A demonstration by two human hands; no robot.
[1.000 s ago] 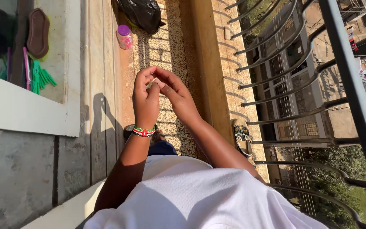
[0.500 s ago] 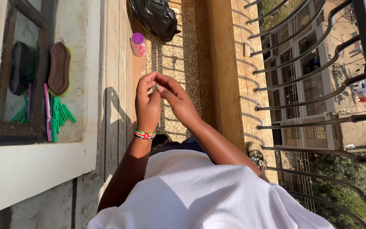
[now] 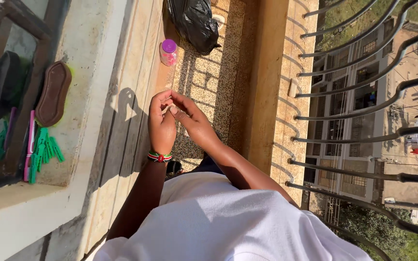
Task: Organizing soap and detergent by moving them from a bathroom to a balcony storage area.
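Honestly hard to make out what's being pinched dead centre of the frame. Left hand [image 3: 160, 124] and right hand [image 3: 193, 122] pressed together, fingertips meeting around a tiny pale object [image 3: 169, 107], barely showing between thumb and forefinger. Both hands closed in a fine pinch on it, left thumb and fingers curled over the top, right forefinger and thumb coming in from the side. Can't tell what the little thing actually is, too small and mostly hidden.

Going by that grip: looks very light, thin, probably fiddly and easy to drop. Best held right at the fingertips like that, one hand steadying, the other working on it. Over a balcony floor with open railings nearby, so a slip could mean gone for good.

Beaded bracelet [image 3: 159, 156] on the left wrist, red, green and white. Small jar with a purple lid [image 3: 168, 52] sitting on the speckled floor at upper centre, just beside a black plastic bag [image 3: 194, 21]. At the left edge, a window ledge [image 3: 85, 92] with a brown scrubbing brush [image 3: 52, 93], green clothes pegs [image 3: 46, 150] and a pink toothbrush [image 3: 29, 145]. Curved metal railing [image 3: 359, 106] across the right side, buildings far below.
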